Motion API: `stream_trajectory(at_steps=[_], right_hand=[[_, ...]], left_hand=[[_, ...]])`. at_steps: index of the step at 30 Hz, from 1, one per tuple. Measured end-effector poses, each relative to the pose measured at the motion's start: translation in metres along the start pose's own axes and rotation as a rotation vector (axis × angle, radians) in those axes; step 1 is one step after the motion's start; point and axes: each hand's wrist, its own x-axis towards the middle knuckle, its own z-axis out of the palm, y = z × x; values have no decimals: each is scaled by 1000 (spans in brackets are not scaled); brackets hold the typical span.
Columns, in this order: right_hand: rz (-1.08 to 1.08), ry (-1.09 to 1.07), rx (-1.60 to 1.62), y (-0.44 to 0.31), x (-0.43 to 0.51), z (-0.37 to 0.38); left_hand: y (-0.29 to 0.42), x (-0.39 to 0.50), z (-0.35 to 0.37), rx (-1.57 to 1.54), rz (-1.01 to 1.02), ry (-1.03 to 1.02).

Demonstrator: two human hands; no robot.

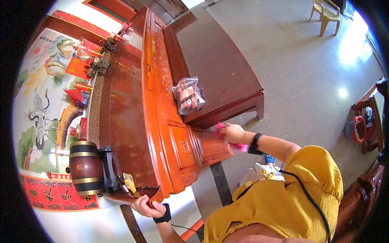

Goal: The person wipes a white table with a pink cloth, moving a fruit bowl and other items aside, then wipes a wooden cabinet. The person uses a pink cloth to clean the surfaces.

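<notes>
My right hand (231, 133) is closed on a bright pink cloth (240, 147), beside the carved front of an orange-brown wooden altar cabinet (184, 145). Part of the cloth sticks out above the fingers, part hangs below. At the cabinet's near corner is my left hand (147, 206), its fingers bent and touching the edge; whether it grips the edge I cannot tell. Close to it on the cabinet top lies a yellow and white packet (129, 183). A small wooden barrel (86, 168) with black and gold bands rests on a black stand (108, 168).
A clear plastic bag (188, 95) with red and white contents lies on a dark wooden table (218, 60) against the cabinet. Red and gold ornaments (79, 67) line the cabinet's back. Beyond are a plastic chair (326, 16) and, at right, a red-rimmed bin (358, 130).
</notes>
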Motion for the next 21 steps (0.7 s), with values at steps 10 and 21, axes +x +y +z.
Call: stream_trajectory(at_steps=[10,21], right_hand=[[674,231,-33,82,-264,-18],[834,603,-36,-46,-402,50]], left_hand=[[-1,5,0,-50,70,45],[10,13,-10,-128,48,37]])
